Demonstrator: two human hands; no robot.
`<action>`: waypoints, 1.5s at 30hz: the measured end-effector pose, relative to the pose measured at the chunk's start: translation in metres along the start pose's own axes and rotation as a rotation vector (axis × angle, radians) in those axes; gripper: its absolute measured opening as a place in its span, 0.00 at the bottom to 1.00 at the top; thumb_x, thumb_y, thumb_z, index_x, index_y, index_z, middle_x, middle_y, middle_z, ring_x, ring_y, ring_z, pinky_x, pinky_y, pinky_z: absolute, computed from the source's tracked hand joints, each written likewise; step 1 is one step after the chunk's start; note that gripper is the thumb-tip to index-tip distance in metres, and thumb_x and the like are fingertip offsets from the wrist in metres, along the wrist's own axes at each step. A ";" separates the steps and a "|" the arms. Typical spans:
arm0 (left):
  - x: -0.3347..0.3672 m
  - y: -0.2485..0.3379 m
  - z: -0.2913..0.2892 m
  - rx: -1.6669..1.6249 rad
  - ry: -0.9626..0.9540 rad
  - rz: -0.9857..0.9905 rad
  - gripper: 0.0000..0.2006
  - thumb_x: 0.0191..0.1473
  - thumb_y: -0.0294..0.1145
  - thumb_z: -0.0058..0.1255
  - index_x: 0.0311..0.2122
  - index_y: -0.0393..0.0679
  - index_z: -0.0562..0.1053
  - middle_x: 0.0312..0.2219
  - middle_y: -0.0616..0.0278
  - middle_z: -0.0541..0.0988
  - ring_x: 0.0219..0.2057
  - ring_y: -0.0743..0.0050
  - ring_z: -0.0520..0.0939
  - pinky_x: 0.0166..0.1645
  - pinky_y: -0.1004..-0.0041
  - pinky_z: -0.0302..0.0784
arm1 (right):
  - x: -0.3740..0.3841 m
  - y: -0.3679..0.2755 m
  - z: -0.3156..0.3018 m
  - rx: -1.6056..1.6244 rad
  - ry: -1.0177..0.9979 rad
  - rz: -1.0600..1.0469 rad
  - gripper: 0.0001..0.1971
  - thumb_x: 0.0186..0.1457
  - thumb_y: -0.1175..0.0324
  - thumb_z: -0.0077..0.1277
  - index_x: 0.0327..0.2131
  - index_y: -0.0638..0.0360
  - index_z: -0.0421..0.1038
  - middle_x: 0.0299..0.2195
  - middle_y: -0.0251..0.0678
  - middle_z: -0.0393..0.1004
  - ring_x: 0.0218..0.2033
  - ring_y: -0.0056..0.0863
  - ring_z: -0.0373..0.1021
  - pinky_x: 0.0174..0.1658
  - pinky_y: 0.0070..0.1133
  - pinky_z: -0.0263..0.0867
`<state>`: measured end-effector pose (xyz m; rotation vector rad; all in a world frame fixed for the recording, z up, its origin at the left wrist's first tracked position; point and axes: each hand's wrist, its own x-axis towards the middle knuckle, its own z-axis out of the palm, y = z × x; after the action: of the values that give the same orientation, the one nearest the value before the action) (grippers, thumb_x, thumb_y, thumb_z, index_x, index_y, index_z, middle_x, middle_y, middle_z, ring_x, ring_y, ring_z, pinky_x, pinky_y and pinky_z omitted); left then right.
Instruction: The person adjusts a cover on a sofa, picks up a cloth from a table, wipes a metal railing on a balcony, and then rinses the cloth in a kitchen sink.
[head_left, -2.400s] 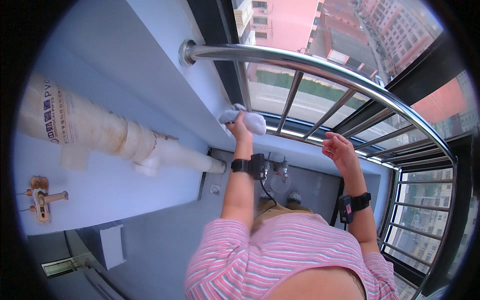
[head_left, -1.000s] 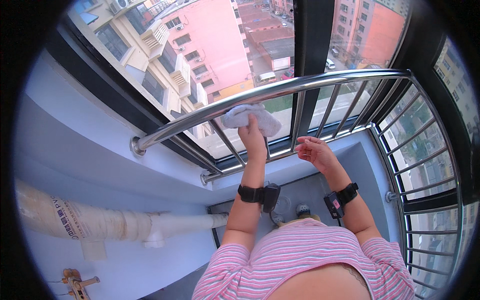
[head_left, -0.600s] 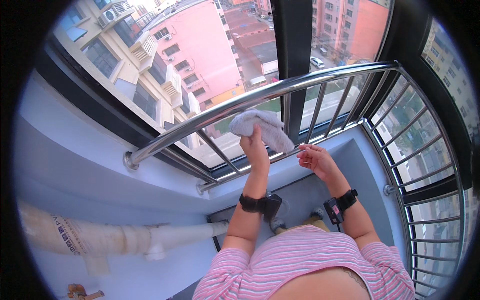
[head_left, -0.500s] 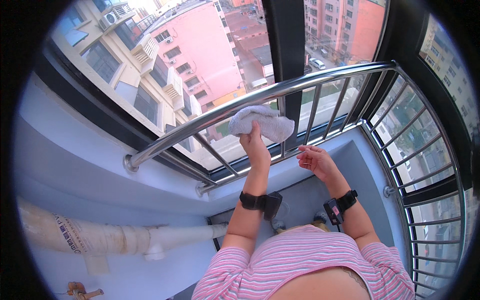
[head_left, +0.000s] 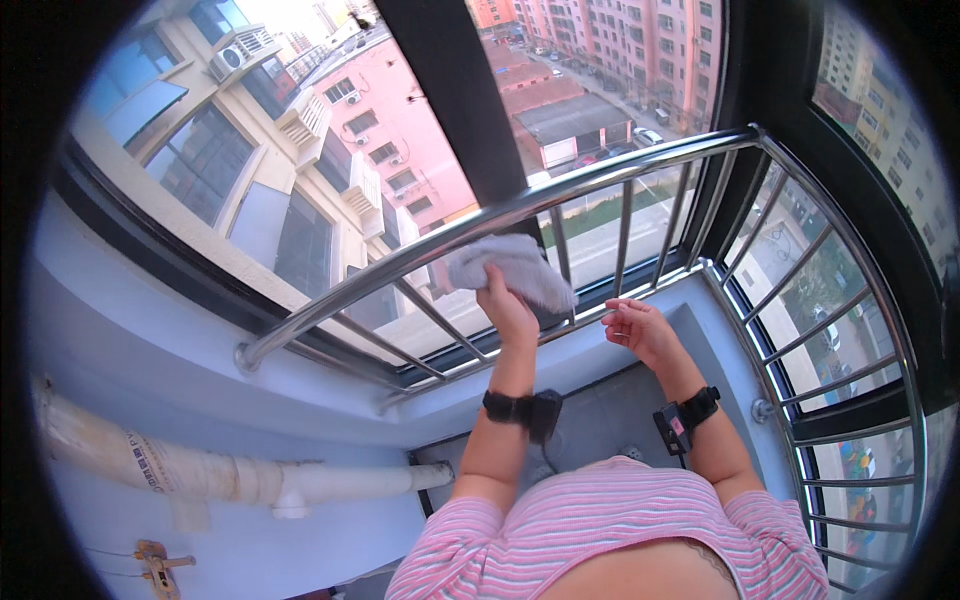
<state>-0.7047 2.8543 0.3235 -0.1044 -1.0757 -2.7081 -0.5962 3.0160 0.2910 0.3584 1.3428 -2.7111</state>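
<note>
A pale grey-white cloth (head_left: 525, 270) is gripped in my left hand (head_left: 508, 312), thumb on top and the other fingers hidden beneath it. The cloth lies against the upright bars, just under the shiny metal handrail (head_left: 400, 262), its loose end spreading to the right. To the right of it, my right hand (head_left: 642, 332) hovers in front of the lower rail. Its fingers are loosely curled and a little apart, and nothing shows in them. Both wrists carry black straps with small dark boxes.
The railing's side section (head_left: 880, 275) curves around on my right. Dark window frames (head_left: 455, 90) and glass stand behind the bars, with buildings outside. A white pipe (head_left: 215, 465) runs along the lower left wall, above a brass valve (head_left: 157, 570). Grey floor (head_left: 590, 415) lies below.
My left hand and the cloth have shifted slightly down and left, and the cloth has slipped from over the handrail to below it. The view has turned a little. My right hand stays nearly in place.
</note>
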 end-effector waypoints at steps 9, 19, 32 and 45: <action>0.006 -0.039 0.051 -0.162 -0.034 -0.026 0.15 0.52 0.37 0.35 0.43 0.42 0.57 0.38 0.60 0.65 0.41 0.69 0.67 0.46 0.70 0.61 | -0.008 -0.036 -0.059 0.031 -0.026 0.004 0.10 0.49 0.70 0.39 0.35 0.62 0.64 0.24 0.35 0.70 0.24 0.22 0.68 0.30 0.17 0.65; -0.014 -0.085 0.096 -0.094 -0.022 -0.014 0.10 0.51 0.35 0.38 0.36 0.41 0.63 0.34 0.62 0.68 0.36 0.73 0.70 0.38 0.73 0.67 | -0.027 -0.055 -0.108 0.084 -0.001 -0.034 0.11 0.50 0.69 0.38 0.36 0.62 0.64 0.25 0.35 0.70 0.24 0.20 0.67 0.31 0.16 0.64; -0.052 -0.137 0.143 0.013 -0.159 -0.237 0.12 0.50 0.33 0.39 0.39 0.39 0.61 0.38 0.62 0.65 0.40 0.73 0.66 0.44 0.73 0.63 | -0.041 -0.071 -0.150 0.181 0.175 -0.136 0.11 0.50 0.69 0.37 0.36 0.63 0.62 0.26 0.37 0.70 0.26 0.22 0.67 0.32 0.17 0.64; -0.049 -0.197 0.184 -0.108 -0.240 -0.314 0.14 0.50 0.31 0.39 0.43 0.41 0.58 0.39 0.61 0.64 0.40 0.72 0.66 0.45 0.73 0.62 | -0.066 -0.081 -0.170 0.242 0.376 -0.251 0.11 0.49 0.69 0.39 0.35 0.64 0.63 0.27 0.38 0.70 0.26 0.24 0.67 0.33 0.20 0.63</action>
<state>-0.7058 3.1279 0.3187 -0.3094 -1.0870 -3.1005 -0.5186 3.1991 0.2706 0.8071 1.2036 -3.1464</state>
